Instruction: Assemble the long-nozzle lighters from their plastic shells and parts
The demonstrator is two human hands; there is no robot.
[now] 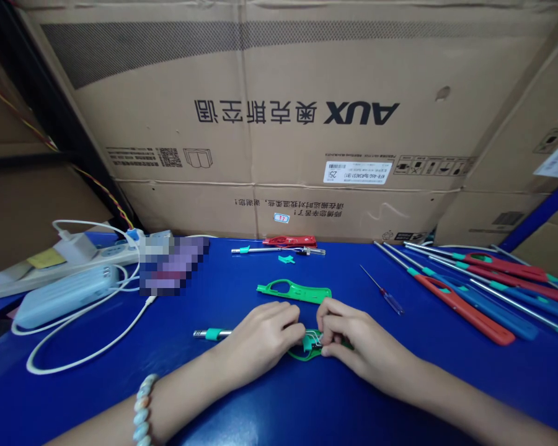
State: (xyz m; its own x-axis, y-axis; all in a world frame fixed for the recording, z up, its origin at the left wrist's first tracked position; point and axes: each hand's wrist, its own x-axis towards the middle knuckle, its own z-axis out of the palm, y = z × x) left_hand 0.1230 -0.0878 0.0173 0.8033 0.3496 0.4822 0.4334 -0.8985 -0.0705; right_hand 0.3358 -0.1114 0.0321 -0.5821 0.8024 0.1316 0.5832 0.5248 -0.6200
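Note:
A green lighter body [302,355] lies open-sided on the blue table, partly covered by both hands. Its metal tube [225,334] with a teal collar points left, passing under my left hand [270,334]. That hand is closed over the lighter, thumb and fingers by the teal trigger [308,342]. My right hand [358,337] pinches at the wires inside the body; what exactly sits between its fingertips is hidden. Just beyond the hands lies a separate green shell half [297,291].
Farther back are a red shell half [291,241], a loose metal tube [265,250] and a teal trigger piece [286,259]. A screwdriver [388,298] and several long lighters [465,310] lie to the right. At left sit a power bank [67,297], white cables and a power strip [116,254].

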